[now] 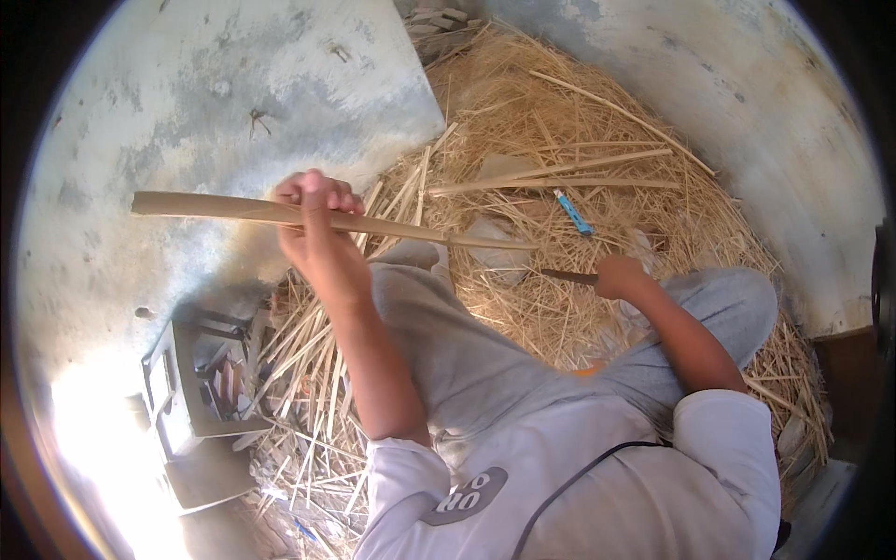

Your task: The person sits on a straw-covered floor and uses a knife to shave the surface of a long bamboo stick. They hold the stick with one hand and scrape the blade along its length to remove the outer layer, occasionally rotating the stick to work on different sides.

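Observation:
My left hand (322, 219) is raised at the left, its fingers closed around a long bamboo strip (205, 207). The strip lies nearly level, wider at its left end and tapering to the right, where its tip hangs over the shavings. In my right hand (621, 278) is a knife (569, 276), its dark blade pointing left. A small gap separates the blade from the narrow end of the strip. Beyond the knife, a small blue tool (572, 213), perhaps a cutter, rests on the pile.
Bamboo shavings (523, 93) cover the floor around my legs, with several long split strips (560, 177) on top. More strips (317, 364) are heaped at my left. A grey frame (182, 383) stands by the bright opening. Whitish walls (215, 103) rise at left and right.

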A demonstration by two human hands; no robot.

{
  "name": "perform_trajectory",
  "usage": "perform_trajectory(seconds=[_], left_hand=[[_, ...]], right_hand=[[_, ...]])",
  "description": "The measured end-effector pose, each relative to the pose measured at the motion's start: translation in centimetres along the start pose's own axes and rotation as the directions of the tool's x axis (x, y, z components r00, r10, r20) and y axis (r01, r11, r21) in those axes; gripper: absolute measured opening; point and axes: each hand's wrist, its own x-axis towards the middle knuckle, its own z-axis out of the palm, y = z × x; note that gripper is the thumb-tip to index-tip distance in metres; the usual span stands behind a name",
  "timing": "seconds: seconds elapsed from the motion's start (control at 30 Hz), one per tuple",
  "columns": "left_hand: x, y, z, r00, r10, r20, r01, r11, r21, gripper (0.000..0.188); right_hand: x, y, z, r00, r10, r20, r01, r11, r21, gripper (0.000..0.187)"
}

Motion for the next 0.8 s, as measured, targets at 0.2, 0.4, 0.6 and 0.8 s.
perform_trajectory(seconds=[0.2, 0.4, 0.6, 0.8], left_hand=[[0.8, 5.3, 2.6, 0.953, 0.196, 0.233, -0.160, 0.974, -0.163, 0.030], [-3.6, 5.2, 8.1, 0.978, 0.165, 0.131, -0.154, 0.984, -0.089, 0.051], [-7.7, 4.0, 12.6, 0.979, 0.201, 0.035, -0.200, 0.980, -0.017, 0.051], [-8.8, 3.4, 12.9, 0.958, 0.281, 0.049, -0.281, 0.960, -0.019, 0.049]], right_hand=[[-9.8, -4.9, -5.4, 0.976, 0.169, 0.135, -0.202, 0.492, 0.847, 0.039], [-14.2, -14.6, -5.1, 0.794, 0.211, -0.570, 0.419, 0.488, 0.765, 0.034], [-14.5, -13.5, -3.4, 0.792, 0.131, -0.597, 0.448, 0.541, 0.712, 0.026], [-15.7, -12.9, -4.7, 0.597, 0.321, -0.735, 0.557, 0.493, 0.668, 0.024]])
